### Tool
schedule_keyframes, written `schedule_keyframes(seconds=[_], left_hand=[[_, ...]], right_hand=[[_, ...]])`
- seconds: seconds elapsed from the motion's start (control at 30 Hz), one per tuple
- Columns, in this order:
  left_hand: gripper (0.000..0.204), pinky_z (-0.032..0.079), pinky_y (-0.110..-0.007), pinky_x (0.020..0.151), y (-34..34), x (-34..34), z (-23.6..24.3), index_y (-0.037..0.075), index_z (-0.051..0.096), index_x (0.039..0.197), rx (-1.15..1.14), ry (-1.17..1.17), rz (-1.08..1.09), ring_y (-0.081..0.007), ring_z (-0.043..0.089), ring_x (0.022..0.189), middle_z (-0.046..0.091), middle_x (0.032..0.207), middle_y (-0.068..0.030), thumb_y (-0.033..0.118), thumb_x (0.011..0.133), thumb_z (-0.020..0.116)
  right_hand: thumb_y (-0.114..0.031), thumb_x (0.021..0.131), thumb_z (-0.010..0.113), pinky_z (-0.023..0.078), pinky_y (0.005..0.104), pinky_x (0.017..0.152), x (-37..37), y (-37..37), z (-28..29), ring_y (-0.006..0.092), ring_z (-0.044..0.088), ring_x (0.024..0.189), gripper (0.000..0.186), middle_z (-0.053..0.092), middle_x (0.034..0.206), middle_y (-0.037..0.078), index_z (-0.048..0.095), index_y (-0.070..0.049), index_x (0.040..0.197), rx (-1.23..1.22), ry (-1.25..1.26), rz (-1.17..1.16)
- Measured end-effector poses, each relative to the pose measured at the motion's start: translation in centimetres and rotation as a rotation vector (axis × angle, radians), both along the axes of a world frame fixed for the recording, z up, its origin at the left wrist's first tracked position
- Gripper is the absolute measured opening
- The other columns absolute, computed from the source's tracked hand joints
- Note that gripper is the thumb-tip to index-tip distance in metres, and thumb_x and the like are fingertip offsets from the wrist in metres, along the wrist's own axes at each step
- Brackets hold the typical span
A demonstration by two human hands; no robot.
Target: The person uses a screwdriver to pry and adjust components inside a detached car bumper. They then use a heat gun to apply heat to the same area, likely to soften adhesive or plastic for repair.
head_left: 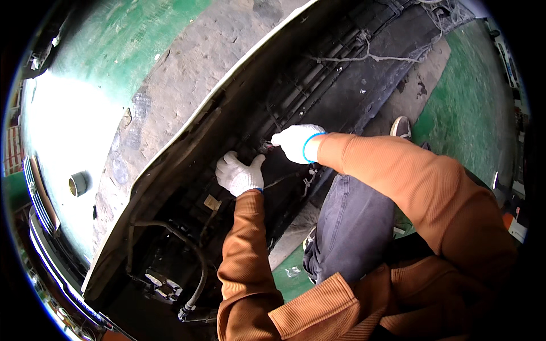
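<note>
To the far right of our right grip (pixel 297 143), we could pass over the flat face of the dark panel (pixel 341 94) until a loose gray wire (pixel 392 58) crosses it. The panel's raised rim (pixel 190 132) walls us off left of our left grip (pixel 238 173). Nearer left, a curved hose (pixel 196 250) is in the way; near right, our leg (pixel 355 227) crowds the space.

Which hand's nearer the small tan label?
Left. The left hand is just above and to the right of the small tan label in the picture; the right hand is farther off in the same direction, beyond the left.
</note>
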State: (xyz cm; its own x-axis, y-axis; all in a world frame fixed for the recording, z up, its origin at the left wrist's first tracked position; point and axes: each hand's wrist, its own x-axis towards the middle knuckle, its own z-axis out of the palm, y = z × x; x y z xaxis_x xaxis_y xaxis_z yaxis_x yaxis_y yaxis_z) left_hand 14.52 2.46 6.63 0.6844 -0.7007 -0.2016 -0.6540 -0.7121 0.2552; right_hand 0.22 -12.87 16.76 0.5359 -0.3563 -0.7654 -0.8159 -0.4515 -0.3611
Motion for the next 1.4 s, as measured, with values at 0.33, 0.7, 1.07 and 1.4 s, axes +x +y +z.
schedule_keyframes(seconds=[0.33,0.7,1.07,1.4], left_hand=[[0.102,0.055,-0.046,0.106,-4.9,1.2,3.2,0.007,0.060,0.135,0.479,0.091,0.090,-0.0365,0.061,0.128,0.062,0.136,-0.0156,0.062,0.058,0.101],[0.112,0.053,-0.040,0.114,-8.2,1.8,4.9,0.009,0.055,0.148,0.745,0.216,0.155,-0.0315,0.056,0.141,0.058,0.150,-0.0130,0.066,0.063,0.100],[0.113,0.052,-0.040,0.115,-8.2,1.6,4.3,0.008,0.055,0.144,0.731,0.190,0.149,-0.0331,0.056,0.140,0.058,0.148,-0.0138,0.068,0.060,0.100],[0.109,0.051,-0.042,0.115,-7.0,1.8,3.8,0.006,0.057,0.142,0.664,0.161,0.106,-0.0358,0.056,0.138,0.059,0.145,-0.0162,0.065,0.062,0.100]], right_hand=[[-0.024,0.108,0.048,0.056,0.0497,0.106,1.2,-0.4,-1.0,0.0390,0.070,0.127,0.038,0.073,0.139,0.014,0.071,-0.014,0.136,0.039,0.062,0.001],[-0.008,0.094,0.055,0.063,0.0467,0.088,0.4,-2.7,-4.5,0.0407,0.078,0.107,0.038,0.078,0.120,0.024,0.077,-0.002,0.125,0.045,0.020,0.171],[-0.037,0.092,0.072,0.057,0.0493,0.099,0.3,-2.9,-7.0,0.0440,0.073,0.112,0.043,0.077,0.116,0.025,0.080,-0.003,0.117,0.066,-0.206,-0.007],[-0.035,0.101,0.063,0.060,0.0517,0.096,2.9,1.7,-8.6,0.0423,0.075,0.113,0.038,0.078,0.120,0.022,0.081,-0.006,0.117,-0.039,-0.019,-0.093]])
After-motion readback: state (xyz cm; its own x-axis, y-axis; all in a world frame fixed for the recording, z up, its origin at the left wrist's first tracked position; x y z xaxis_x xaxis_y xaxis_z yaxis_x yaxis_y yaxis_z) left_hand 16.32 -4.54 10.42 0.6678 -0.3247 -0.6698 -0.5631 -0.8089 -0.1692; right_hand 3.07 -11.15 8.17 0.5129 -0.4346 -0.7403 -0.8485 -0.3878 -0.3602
